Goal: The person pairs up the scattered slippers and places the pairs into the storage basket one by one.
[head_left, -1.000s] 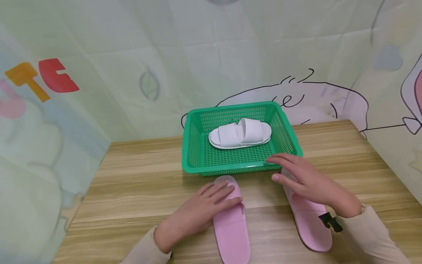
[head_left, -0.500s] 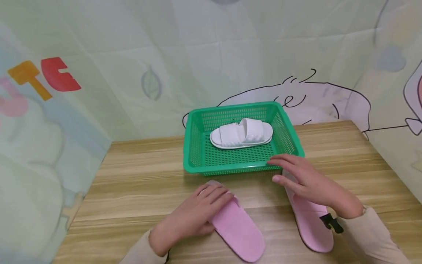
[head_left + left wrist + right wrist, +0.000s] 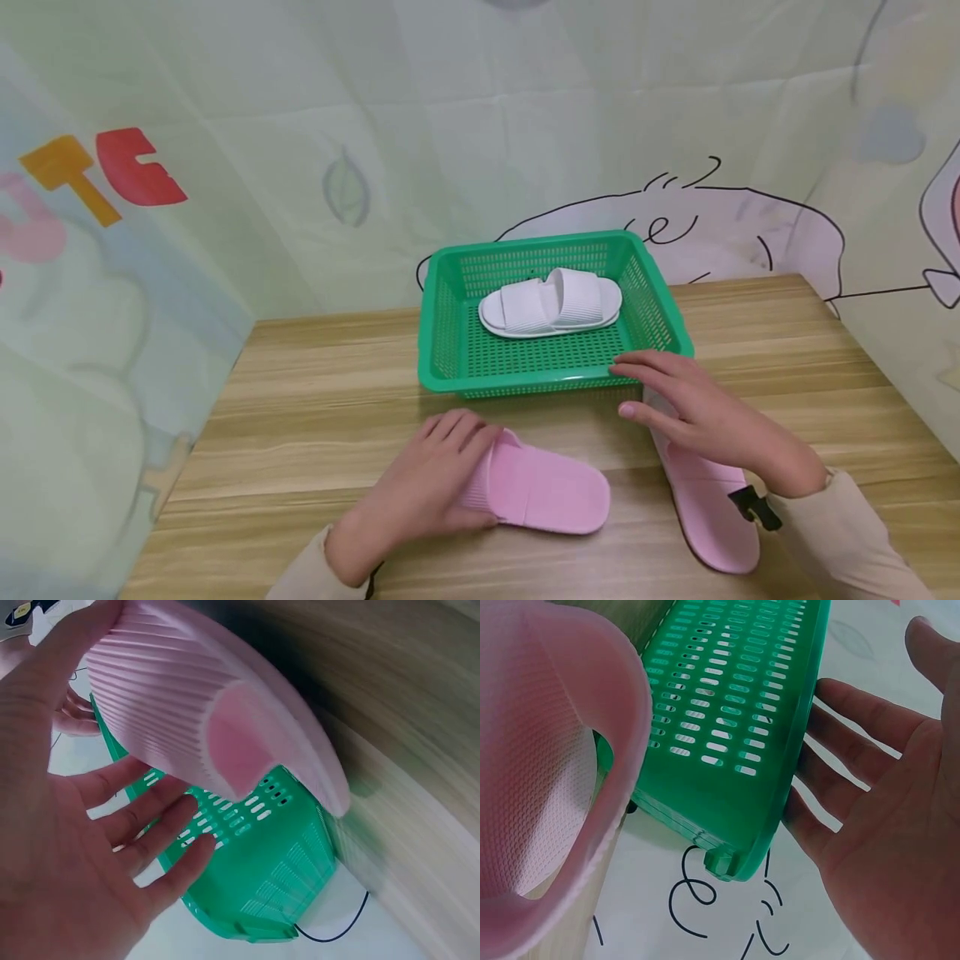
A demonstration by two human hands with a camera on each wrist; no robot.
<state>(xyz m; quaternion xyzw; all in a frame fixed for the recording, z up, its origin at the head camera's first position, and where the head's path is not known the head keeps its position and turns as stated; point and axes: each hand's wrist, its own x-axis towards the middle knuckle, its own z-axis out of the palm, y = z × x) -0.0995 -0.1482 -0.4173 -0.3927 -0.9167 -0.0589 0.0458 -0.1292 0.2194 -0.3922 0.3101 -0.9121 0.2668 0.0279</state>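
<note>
A pink slipper (image 3: 555, 496) lies crosswise on the wooden table (image 3: 315, 417) in front of a green basket (image 3: 525, 383). My left hand (image 3: 450, 467) rests on its ribbed strap end with straight fingers; in the left wrist view the slipper (image 3: 187, 705) sits against the thumb side of the hand (image 3: 90, 847). A second pink slipper (image 3: 712, 517) points away from me at the right, partly under my right hand (image 3: 675, 400). That hand's straight fingers touch the basket's near rim (image 3: 735, 712). A white slipper (image 3: 551, 304) lies in the basket.
Printed cloth walls close in the table at the back and on both sides. The basket stands at the table's middle back. Bare wood stretches to the left of the basket and to its right. A black wrist strap (image 3: 753, 504) shows on my right sleeve.
My left hand has swung the left pink slipper round from pointing away to lying crosswise, its heel now to the right. The right hand has stayed at the basket's rim.
</note>
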